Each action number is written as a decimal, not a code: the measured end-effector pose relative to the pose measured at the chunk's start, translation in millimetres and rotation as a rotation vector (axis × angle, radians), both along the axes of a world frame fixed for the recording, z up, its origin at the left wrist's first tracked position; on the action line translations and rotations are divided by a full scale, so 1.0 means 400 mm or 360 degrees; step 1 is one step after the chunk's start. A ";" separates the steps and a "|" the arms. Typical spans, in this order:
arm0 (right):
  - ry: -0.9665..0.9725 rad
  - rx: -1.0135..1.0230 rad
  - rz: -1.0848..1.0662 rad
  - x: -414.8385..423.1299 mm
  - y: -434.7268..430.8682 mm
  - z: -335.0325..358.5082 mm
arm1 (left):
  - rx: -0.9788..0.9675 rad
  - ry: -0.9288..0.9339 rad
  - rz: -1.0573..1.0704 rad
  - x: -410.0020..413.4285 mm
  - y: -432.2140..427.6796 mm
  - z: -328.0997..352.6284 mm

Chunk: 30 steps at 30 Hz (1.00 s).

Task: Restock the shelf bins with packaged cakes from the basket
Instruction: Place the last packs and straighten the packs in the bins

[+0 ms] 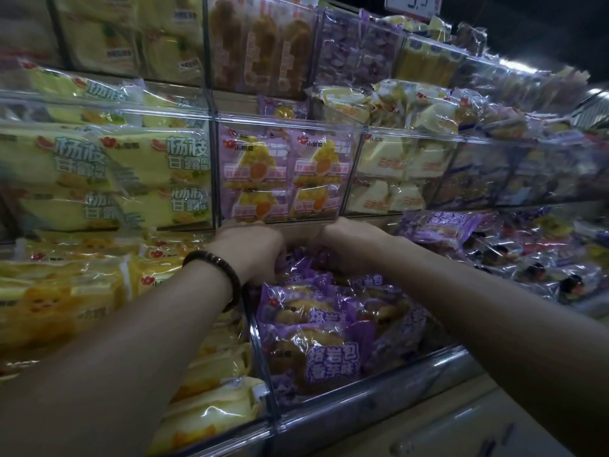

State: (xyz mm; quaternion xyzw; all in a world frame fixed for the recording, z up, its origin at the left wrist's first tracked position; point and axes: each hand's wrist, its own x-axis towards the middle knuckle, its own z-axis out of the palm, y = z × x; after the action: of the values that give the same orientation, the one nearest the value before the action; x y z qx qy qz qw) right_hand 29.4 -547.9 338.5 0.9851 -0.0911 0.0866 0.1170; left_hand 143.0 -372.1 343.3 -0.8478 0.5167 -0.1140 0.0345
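Two hands work side by side at the back of one shelf compartment. The left hand [252, 249], with a dark beaded bracelet [214, 275] on its wrist, and the right hand [351, 244] are both turned knuckles-up with their fingers plunged down among the purple packaged cakes [316, 324]. The fingers are hidden behind the backs of the hands, so I cannot tell whether either hand grips a packet or only presses on the pile. Reaching deep like this probably serves to seat or push packets toward the rear, leaving room at the front. The purple cakes lie heaped, labels up, in a clear bin [263, 367] whose see-through front wall holds them in while leaving the labels readable. Just above the hands a higher bin holds pink packets [283, 173] stood upright, faces forward. Green-lettered yellow packets [99, 173] fill the bin to its left and pale yellow packets [395, 173] the one to its right, each flavour kept apart by dividers. More yellow packets [204, 367] lie in the lower bin left of the purple one. The basket is not in view.
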 end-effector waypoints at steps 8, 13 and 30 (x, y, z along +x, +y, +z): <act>0.0467 -0.0111 -0.0284 0.006 0.026 0.032 | 0.0116 -0.0052 0.0105 -0.017 -0.008 -0.003; 0.0259 -0.0219 -0.0259 0.013 0.015 0.015 | 0.0006 -0.0034 0.0097 -0.028 -0.004 0.001; 0.0143 0.0181 -0.0171 -0.081 0.039 0.133 | -0.0367 0.0312 -0.0290 -0.017 0.027 0.041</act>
State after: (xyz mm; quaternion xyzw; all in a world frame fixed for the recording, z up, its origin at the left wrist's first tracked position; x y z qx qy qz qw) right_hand -3.0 -532.2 391.7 0.9868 -0.1431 0.0307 0.0693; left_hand 136.1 -361.3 359.6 -0.8028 0.5759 -0.0919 -0.1240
